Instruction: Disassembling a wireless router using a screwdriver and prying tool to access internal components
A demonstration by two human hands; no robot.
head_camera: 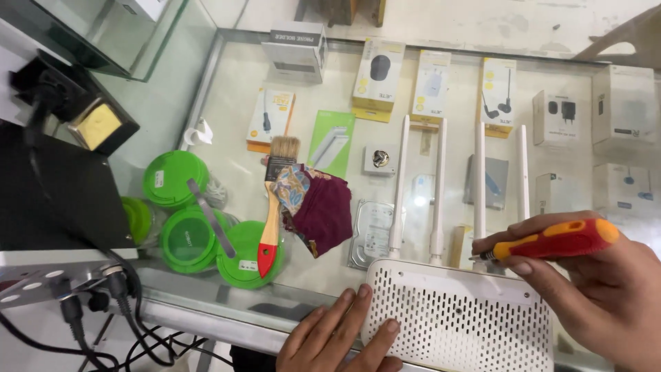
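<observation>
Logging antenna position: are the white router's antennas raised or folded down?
Raised: four antennas extend straight away from the router, none lying against its vented body.

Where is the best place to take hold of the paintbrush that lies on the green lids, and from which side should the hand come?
Grip the paintbrush at the middle of its wooden handle, coming from above. It lies flat across a green lid with bristles pointing away and the red tip near; the handle is bare and narrow there. The maroon cloth crowds its right side, so approaching from the left is probably easier.
</observation>
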